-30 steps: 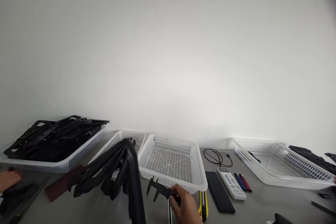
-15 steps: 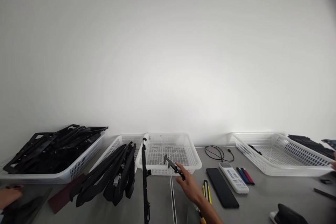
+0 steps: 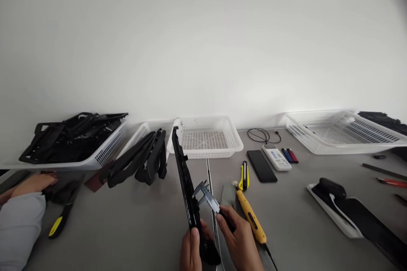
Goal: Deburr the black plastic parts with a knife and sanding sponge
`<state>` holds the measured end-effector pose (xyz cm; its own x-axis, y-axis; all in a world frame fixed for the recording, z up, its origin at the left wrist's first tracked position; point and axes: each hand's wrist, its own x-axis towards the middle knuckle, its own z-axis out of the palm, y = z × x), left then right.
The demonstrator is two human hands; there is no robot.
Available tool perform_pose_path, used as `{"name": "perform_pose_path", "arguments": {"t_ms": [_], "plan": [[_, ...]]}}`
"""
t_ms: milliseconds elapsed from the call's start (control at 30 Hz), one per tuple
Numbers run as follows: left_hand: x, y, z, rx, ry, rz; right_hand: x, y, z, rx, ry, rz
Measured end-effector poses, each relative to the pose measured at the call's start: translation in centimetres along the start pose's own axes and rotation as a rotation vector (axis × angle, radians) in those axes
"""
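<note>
A long black plastic trim strip (image 3: 184, 173) stands tilted in front of me, its lower end gripped by my left hand (image 3: 192, 247). My right hand (image 3: 237, 237) is closed around a caliper (image 3: 208, 197), with its jaws pointing left against or very near the strip's right edge; actual contact is hard to make out. To the right of my right hand lie a yellow corded hand tool (image 3: 251, 217) and a yellow utility knife (image 3: 244, 176). A grey flat piece (image 3: 228, 194) lies just behind the caliper.
White baskets stand along the wall: an unfilled-looking middle one (image 3: 206, 153), a left one (image 3: 104, 152) heaped with black parts, and a right one (image 3: 330, 148). A phone (image 3: 261, 166), a white device (image 3: 276, 157) and a cable (image 3: 262, 136) lie right. A co-worker's hand (image 3: 33, 184) is far left.
My right hand has drawn the caliper down and back toward the black strip. My left hand has come into view holding the strip, now leaning more. The view has tilted downward.
</note>
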<state>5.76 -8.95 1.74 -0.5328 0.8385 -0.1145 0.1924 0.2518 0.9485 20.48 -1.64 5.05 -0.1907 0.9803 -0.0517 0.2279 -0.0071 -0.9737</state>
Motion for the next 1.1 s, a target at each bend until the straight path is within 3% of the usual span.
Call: {"name": "perform_pose_path", "arguments": {"t_ms": [167,367,567,767,1100], "plan": [[0.5,-1.0,0.3,-0.168,-0.124,0.016,-1.5,0.4,0.4,0.0,0.006,0.016],[0.4,-3.1,0.2,-0.124,-0.2,0.061,-1.9,0.5,0.9,-0.008,-0.027,0.043],[0.0,-3.8,0.3,-0.095,-0.278,0.121,-1.9,0.1,0.5,-0.175,0.054,-0.008],[0.2,-3.8,-0.5,0.017,-0.494,0.172,-1.3,-0.8,0.1,-0.209,0.022,0.009],[0.2,-3.7,-0.4,0.044,-0.463,0.14,-0.7,-1.2,-0.2,-0.354,-0.084,-0.053]]}}
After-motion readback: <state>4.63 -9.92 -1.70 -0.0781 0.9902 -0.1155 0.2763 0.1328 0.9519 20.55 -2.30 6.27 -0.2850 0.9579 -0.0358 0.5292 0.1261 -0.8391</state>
